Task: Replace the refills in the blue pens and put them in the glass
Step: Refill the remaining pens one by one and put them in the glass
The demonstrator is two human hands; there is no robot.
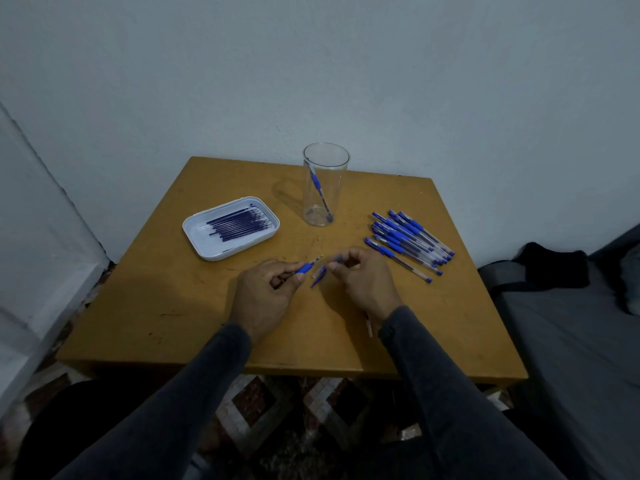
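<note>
Head view shows both hands low in the frame's centre, over a brown counter [173, 306]. At centre left, the left hand [266, 292] pinches a pen front section with blue grip [304, 267], its tip pointing up and right. Just right of it, the right hand [360, 278] has curled fingers pinching a blurred clear pen barrel [334, 263]. A blue cap [318, 277] lies between the hands. Above centre stands the glass [325, 185] with one pen [320, 192] leaning inside. A white tray of refills [231, 227] sits at centre left, and a pile of blue pens [408, 239] lies at centre right.
</note>
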